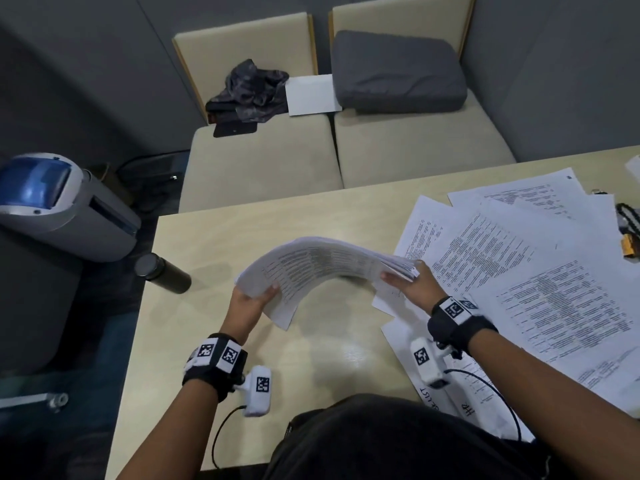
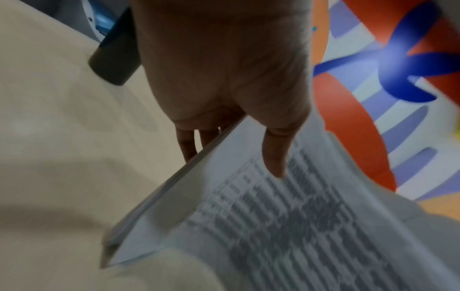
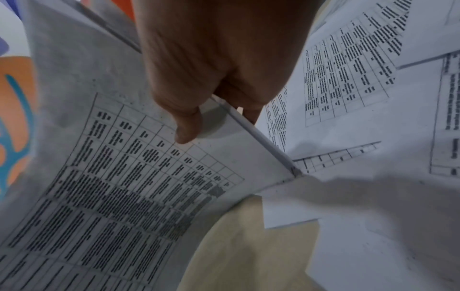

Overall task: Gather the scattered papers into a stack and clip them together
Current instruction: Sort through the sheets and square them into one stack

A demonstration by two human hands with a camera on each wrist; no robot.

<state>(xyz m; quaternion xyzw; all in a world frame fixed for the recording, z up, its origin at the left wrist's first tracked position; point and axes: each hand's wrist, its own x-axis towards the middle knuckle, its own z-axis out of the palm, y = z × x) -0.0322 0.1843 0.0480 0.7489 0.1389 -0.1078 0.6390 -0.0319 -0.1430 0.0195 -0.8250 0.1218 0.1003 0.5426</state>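
Observation:
A thick stack of printed papers [image 1: 322,268] arches above the pale table [image 1: 214,237], held by both ends. My left hand [image 1: 251,299] grips its left end, thumb on top [image 2: 273,155] and fingers below. My right hand [image 1: 412,285] pinches the right end [image 3: 224,126], thumb on the printed face and fingers behind. Several loose printed sheets [image 1: 540,271] lie spread over the right side of the table, partly overlapping. Black binder clips [image 1: 628,216] sit at the right table edge.
A dark bottle [image 1: 162,277] lies at the table's left edge. A grey and blue machine [image 1: 59,206] stands to the left on the floor. Beige seats [image 1: 339,154] behind the table carry a grey cushion, dark cloth and a white sheet [image 1: 311,95].

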